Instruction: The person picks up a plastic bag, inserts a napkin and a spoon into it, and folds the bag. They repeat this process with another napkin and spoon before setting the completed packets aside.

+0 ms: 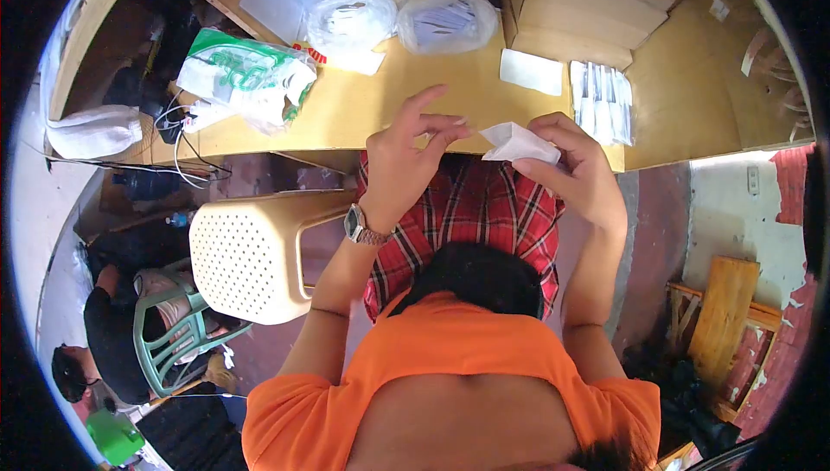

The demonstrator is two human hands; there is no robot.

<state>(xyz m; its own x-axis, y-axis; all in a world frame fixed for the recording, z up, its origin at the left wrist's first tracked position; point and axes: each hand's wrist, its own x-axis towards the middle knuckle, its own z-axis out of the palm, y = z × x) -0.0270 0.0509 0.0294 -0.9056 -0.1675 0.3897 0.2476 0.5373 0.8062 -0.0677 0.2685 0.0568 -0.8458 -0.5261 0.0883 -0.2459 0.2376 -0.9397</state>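
Observation:
My right hand [577, 164] is closed on a small white paper pouch [520, 143], thumb below and fingers above. The pouch is held over the table's front edge, and its pointed left end faces my left hand. My left hand [413, 147], with a wristwatch [356, 224] on its wrist, is raised just left of the pouch. Its index finger is lifted away, while the thumb and another finger reach toward the pouch with their tips close together. Nothing shows between them.
On the table [415, 73] are two plastic-lined tubs [353, 22] of white pieces, a green-and-white plastic pack [246, 78], a white sheet [531, 72], bagged white packets [600, 101] and cardboard boxes [588, 4]. A beige stool [246, 255] stands left; another person [121, 333] sits behind it.

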